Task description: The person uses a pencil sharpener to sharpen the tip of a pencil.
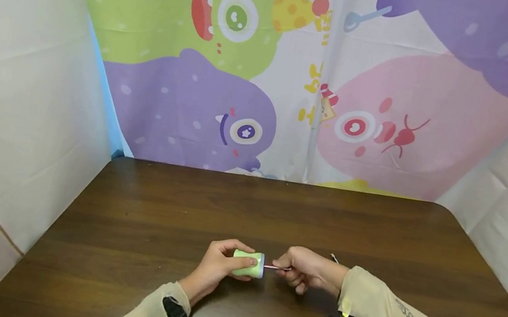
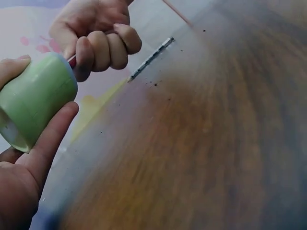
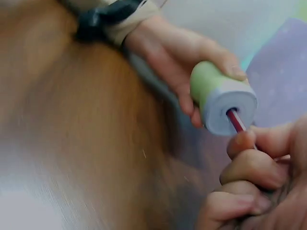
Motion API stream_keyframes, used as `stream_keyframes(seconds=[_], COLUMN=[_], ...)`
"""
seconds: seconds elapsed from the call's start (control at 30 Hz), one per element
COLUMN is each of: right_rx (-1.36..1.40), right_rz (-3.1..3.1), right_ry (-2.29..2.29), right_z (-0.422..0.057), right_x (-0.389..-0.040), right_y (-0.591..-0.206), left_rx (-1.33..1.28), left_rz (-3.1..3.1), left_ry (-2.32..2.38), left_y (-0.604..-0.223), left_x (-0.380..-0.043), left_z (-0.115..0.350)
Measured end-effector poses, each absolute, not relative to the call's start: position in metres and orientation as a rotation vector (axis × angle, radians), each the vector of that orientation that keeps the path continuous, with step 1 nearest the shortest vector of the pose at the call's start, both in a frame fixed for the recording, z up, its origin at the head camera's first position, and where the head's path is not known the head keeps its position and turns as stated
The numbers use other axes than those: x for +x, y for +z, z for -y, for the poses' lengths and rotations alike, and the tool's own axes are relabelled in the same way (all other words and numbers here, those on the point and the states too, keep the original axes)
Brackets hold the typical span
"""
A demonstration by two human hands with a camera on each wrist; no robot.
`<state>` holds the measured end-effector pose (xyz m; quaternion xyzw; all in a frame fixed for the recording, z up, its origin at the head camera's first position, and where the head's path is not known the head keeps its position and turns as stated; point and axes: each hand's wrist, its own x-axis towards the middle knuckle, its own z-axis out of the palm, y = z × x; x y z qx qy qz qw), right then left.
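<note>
My left hand (image 1: 217, 263) grips a light green pencil sharpener (image 1: 240, 269) with a pale blue end face, lifted above the brown table. A dark red pencil (image 3: 235, 120) sits with one end in the hole of that face. The fingers of my right hand (image 1: 308, 268) are curled round this pencil close to the sharpener, thumb against the index finger. Most of the pencil's length is hidden by the right hand. In the left wrist view, a second pencil with a dark and white pattern (image 2: 151, 58) lies on the table beyond the hands.
The dark wooden table (image 1: 150, 208) spreads around both hands. Small dark specks (image 2: 156, 85) lie near the patterned pencil. A cloth with cartoon figures (image 1: 286, 147) hangs behind the table's far edge, with pale cloth at both sides.
</note>
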<state>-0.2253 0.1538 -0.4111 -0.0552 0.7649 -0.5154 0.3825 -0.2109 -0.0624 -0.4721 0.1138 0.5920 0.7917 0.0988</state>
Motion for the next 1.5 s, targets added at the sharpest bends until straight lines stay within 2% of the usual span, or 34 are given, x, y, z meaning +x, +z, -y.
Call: stream_keyframes(seconds=[0.17, 0.27, 0.43, 0.57, 0.67, 0.77, 0.83, 0.97, 1.1, 1.2, 1.27, 1.37, 1.43, 1.5], right_rx=[-0.792, -1.369, -2.253, -2.549, -2.649, -2.554, -2.328, -1.484, -0.59, -0.225, -0.156, -0.208, -0.371, -0.647], right_rz=[-2.497, -2.784, -2.884, -2.888, -2.914, -2.952, -2.951, -2.781, -2.272, -1.913, -1.793, -1.817, -1.975, -2.22], right_ry=[-0.916, -0.492, 0.256, 0.51, 0.321, -0.079, -0.411, -0.969, -1.347, -1.417, -1.393, -1.36, -1.312, -1.228], right_z=[-0.159, -0.165, -0.173, -0.178, -0.177, -0.17, -0.165, -0.157, -0.153, -0.153, -0.155, -0.16, -0.164, -0.168], right_x=[-0.223, -0.22, -0.224, -0.233, -0.239, -0.238, -0.234, -0.226, -0.23, -0.235, -0.236, -0.233, -0.229, -0.224], right_y=[-0.403, -0.398, -0.405, -0.416, -0.425, -0.433, -0.435, -0.428, -0.417, -0.414, -0.415, -0.415, -0.413, -0.41], left_rx=[0.312, 0.306, 0.284, 0.305, 0.325, 0.314, 0.301, 0.285, 0.314, 0.332, 0.332, 0.342, 0.346, 0.343], left_rz=[-1.723, -1.7, -1.666, -1.622, -1.595, -1.598, -1.615, -1.656, -1.672, -1.679, -1.691, -1.709, -1.713, -1.704], left_ry=[2.345, 2.357, 2.387, 2.403, 2.406, 2.409, 2.41, 2.405, 2.385, 2.374, 2.362, 2.331, 2.315, 2.318], left_y=[-0.472, -0.472, -0.472, -0.471, -0.472, -0.473, -0.473, -0.472, -0.471, -0.47, -0.471, -0.472, -0.472, -0.472], left_x=[-0.213, -0.214, -0.214, -0.213, -0.212, -0.212, -0.212, -0.213, -0.212, -0.211, -0.21, -0.21, -0.21, -0.211], left_z=[0.063, 0.063, 0.065, 0.066, 0.065, 0.065, 0.065, 0.065, 0.065, 0.065, 0.065, 0.064, 0.063, 0.062])
